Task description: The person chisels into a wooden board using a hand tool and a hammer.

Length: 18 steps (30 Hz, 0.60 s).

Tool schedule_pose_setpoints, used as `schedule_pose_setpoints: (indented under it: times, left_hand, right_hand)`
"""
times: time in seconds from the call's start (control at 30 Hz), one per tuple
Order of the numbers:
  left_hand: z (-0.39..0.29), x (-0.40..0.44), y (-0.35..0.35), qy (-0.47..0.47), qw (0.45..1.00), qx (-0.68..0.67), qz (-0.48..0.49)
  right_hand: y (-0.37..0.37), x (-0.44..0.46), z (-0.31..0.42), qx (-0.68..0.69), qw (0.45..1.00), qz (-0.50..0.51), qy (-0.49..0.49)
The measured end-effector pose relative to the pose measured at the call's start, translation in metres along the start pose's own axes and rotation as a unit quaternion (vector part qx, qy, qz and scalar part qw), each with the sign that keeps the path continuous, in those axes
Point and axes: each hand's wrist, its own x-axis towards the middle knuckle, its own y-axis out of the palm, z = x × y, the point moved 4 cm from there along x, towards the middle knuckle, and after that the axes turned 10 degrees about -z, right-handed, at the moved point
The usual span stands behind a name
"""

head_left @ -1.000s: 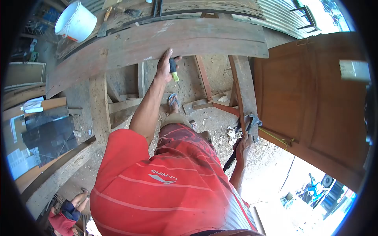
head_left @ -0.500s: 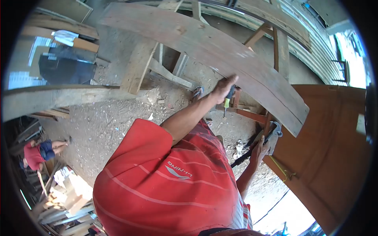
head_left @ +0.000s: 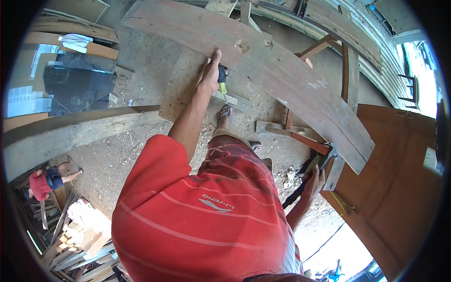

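My left hand (head_left: 212, 75) is at the near edge of a long, worn wooden plank (head_left: 282, 70) that lies slantwise on wooden supports. Its fingers are wrapped round a screwdriver (head_left: 222, 84) with a black and yellow-green handle, the shaft pointing down. On the right, my right hand (head_left: 313, 182) is closed on a hammer (head_left: 331, 155) with a dark handle, its head beside the plank's right end. A hole and a knot mark the plank's middle.
A brown wooden door panel (head_left: 390, 188) leans at the right. Wooden beams (head_left: 84, 136) cross the left side, near dark glass sheets (head_left: 77, 84). Another person (head_left: 42, 183) is at the lower left, above scrap wood (head_left: 89, 249). Chips litter the ground (head_left: 122, 160).
My left hand, with the screwdriver, has shifted left along the plank from its middle. The view has turned, and the plank now slants down to the right. My right hand keeps hold of the hammer.
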Motion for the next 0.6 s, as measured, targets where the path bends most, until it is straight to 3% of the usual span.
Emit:
schedule_pose_setpoints:
  times: [0.13, 0.23, 0.3, 0.33, 0.5, 0.57, 0.6]
  left_hand:
    - [0.003, 0.000, -0.008, -0.016, 1.000, 0.014, 0.014]
    - [0.018, -0.017, -0.001, -0.019, 1.000, 0.009, 0.022]
    - [0.041, -0.033, -0.002, -0.104, 0.992, -0.008, 0.065]
    - [0.043, -0.044, 0.003, -0.082, 0.994, -0.007, 0.066]
    - [0.049, -0.077, 0.005, -0.121, 0.979, 0.020, 0.166]
    - [0.046, -0.075, 0.000, -0.163, 0.965, 0.048, 0.200]
    - [0.046, -0.072, -0.001, -0.176, 0.960, 0.057, 0.212]
  right_hand:
    - [0.035, 0.006, 0.023, 0.041, 0.998, -0.030, -0.027]
    - [0.043, 0.031, 0.040, -0.022, 1.000, 0.009, -0.017]
    - [0.055, 0.033, 0.057, -0.053, 0.998, -0.003, -0.046]
    - [0.065, 0.035, 0.069, -0.068, 0.996, -0.008, -0.062]
    - [0.119, -0.005, 0.106, 0.082, 0.991, -0.032, -0.102]
    - [0.140, -0.021, 0.105, 0.028, 0.997, -0.019, -0.074]
    - [0.150, -0.017, 0.087, -0.075, 0.993, -0.013, -0.091]
